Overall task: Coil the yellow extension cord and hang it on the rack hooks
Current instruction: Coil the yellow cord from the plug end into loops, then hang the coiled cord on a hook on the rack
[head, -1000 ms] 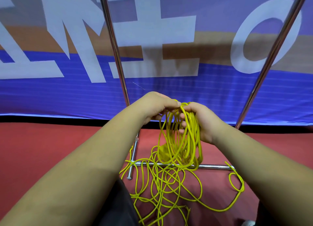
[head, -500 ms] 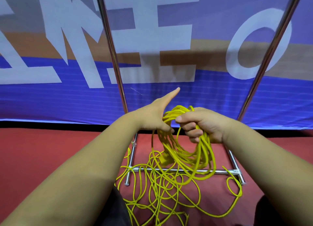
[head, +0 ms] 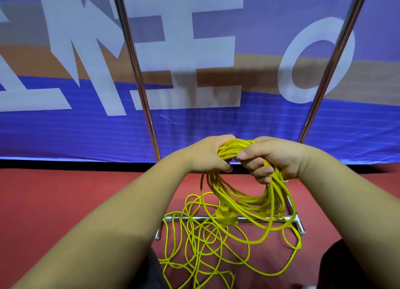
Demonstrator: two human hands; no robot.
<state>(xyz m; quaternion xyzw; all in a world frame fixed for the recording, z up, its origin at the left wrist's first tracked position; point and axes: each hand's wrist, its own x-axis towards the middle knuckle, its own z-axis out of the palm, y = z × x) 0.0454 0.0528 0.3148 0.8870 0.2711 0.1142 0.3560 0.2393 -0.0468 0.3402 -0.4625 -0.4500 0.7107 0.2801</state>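
The extension cord (head: 249, 204) is bright yellow all along, and its plug block (head: 226, 217) is the same yellow. The rack (head: 137, 72) is shiny silver metal. Behind it, the banner (head: 65, 132) is deep blue with faint horizontal lines low down, a tan-brown band and paler violet-blue above, and large white letters across it. A black strip (head: 65, 165) runs beneath the banner. The floor (head: 54, 202) is plain dull red.
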